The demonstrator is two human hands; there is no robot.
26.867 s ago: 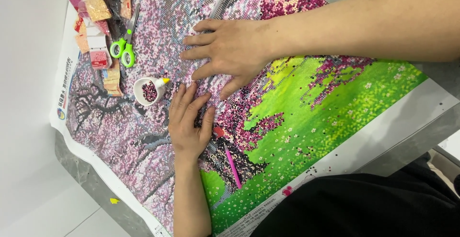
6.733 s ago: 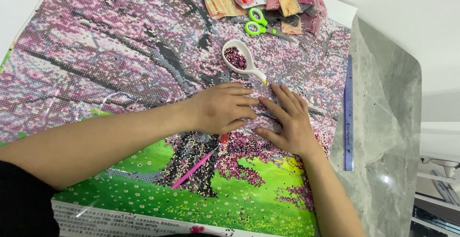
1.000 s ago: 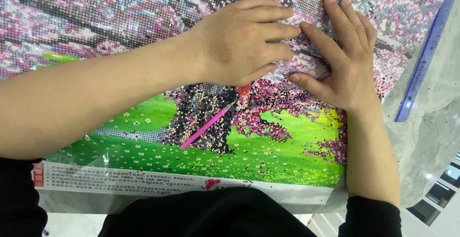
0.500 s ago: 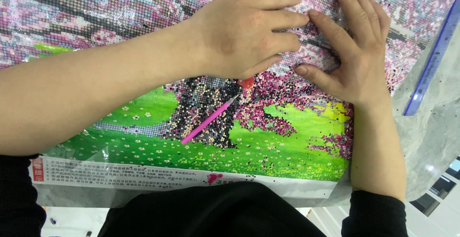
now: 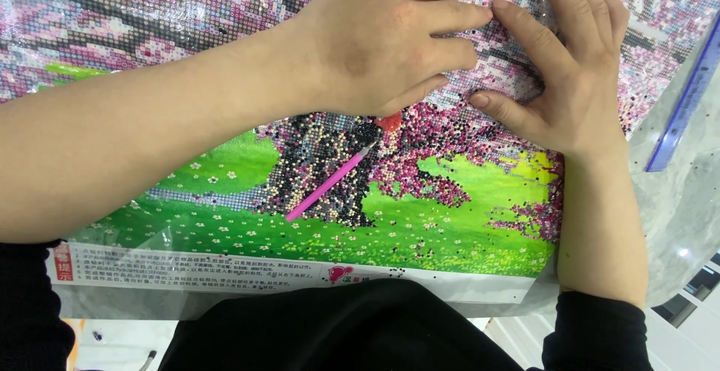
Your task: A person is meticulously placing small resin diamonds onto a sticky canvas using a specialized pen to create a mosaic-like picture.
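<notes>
Head view: the left hand (image 5: pixel 390 37) lay palm down on the bead canvas (image 5: pixel 465 221), fingers together and stretched flat, gripping nothing. The right hand (image 5: pixel 562 78) pressed flat just beside it — fingers spread, thumb angled out. A pink pen (image 5: pixel 330 182) rested loose below the left hand on the dark trunk. The canvas covered a grey marble table (image 5: pixel 682 206) — a blue ruler (image 5: pixel 686 108) lay at its right edge.

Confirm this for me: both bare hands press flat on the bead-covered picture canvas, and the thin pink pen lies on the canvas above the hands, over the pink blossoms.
Not quite. The head view shows the left hand and right hand pressing flat on the bead-covered picture canvas, but the thin pink pen lies below the hands, across the dark tree trunk, not above them.
</notes>
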